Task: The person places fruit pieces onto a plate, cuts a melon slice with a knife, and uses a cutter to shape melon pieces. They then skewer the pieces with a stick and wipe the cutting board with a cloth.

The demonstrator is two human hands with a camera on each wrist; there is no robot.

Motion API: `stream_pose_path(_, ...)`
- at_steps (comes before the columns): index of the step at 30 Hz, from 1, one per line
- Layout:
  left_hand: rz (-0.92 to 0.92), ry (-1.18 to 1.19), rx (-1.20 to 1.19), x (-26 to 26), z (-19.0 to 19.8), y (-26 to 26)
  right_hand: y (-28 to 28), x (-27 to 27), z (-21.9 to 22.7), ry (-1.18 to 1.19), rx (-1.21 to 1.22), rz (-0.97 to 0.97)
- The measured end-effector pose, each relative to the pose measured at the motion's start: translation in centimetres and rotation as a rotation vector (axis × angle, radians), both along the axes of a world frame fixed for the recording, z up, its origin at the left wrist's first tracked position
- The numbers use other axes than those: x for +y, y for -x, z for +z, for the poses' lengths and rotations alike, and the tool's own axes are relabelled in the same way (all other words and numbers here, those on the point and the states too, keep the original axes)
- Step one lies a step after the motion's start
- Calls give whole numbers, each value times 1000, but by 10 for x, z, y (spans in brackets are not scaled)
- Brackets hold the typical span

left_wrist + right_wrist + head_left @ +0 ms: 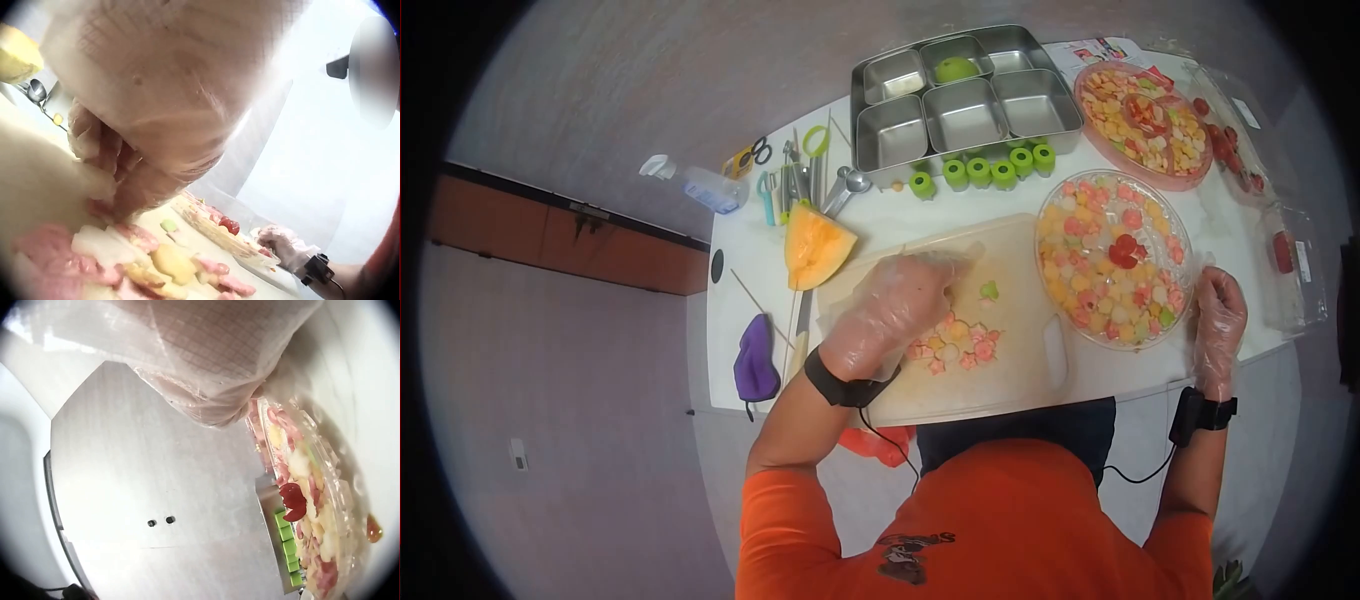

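Both hands wear clear plastic gloves. The left hand [890,310] is over the cutting board [1020,390]. Its bent fingertips pinch a pink fruit piece [100,209] above cut pink, white and yellow pieces [955,345]. A green piece [989,290] lies farther up the board. Beside the right rim of the clear round tray [1040,255] is the right hand [1220,325], its fingers loosely curled; whether they touch the rim is unclear. The tray holds mixed fruit with red pieces [294,501] at the centre.
A metal tray [1065,120] with compartments stands at the back, green cutters [978,172] before it. Left are a melon wedge [815,248], tools [795,180], a spray bottle [712,190] and a purple item [755,365]. Right are a pink fruit tray [1100,145] and clear boxes [1305,265].
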State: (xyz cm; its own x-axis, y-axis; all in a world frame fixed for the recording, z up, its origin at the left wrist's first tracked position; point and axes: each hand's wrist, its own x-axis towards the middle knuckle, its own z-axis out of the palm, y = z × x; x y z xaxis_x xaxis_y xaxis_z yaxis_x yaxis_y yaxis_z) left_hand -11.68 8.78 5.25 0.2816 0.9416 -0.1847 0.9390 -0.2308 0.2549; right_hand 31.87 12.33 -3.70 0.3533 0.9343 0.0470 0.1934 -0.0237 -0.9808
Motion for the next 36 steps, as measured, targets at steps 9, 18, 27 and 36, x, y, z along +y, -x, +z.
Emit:
stream_pose_path(9, -152, -51, -69, 12, 3, -27, 1, -1, 1, 26, -7, 8)
stream_pose_path(18, -123, -26, 39, 10, 4, -45, -1, -3, -1, -17, -13, 24)
stream_pose_path(27, -194, -140, -210, 4, -30, -33, -4, -3, -9, -43, 35, 69)
stream_pose_path(36, -98, -44, -243, 0, -15, -44, -1, -4, -7, -61, 67, 29)
